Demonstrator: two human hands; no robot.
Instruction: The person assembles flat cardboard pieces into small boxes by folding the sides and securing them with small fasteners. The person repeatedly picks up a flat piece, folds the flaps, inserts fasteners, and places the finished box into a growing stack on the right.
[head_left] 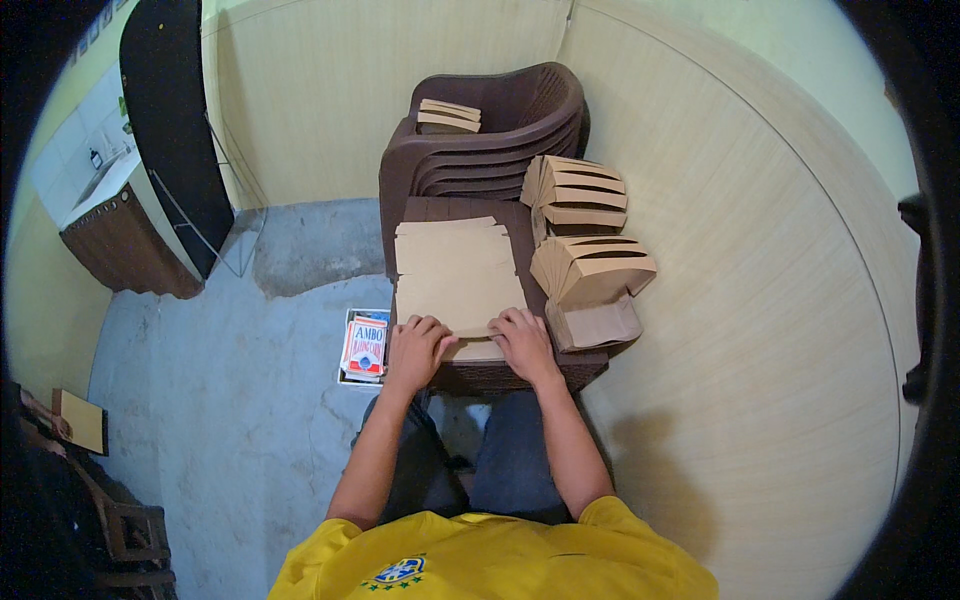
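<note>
A flat brown cardboard blank (460, 275) with notched sides lies on a dark brown plastic surface in front of me. My left hand (420, 350) has its fingers curled over the near left part of its edge. Over the near right part, the fingers of my right hand (522, 342) bend in the same way. Between both hands, the near strip of the cardboard looks slightly raised along a crease. Another piece of cardboard (473, 351) shows just below that edge. My thumbs are partly hidden.
Folded brown cardboard pieces (590, 265) stand fanned out at the right, with another fanned group (580, 190) behind. More lie on stacked brown chairs (480, 150). A white tray (360, 381) holding a printed carton (365, 345) is at left. Far left, another person's hand (62, 427) touches a board.
</note>
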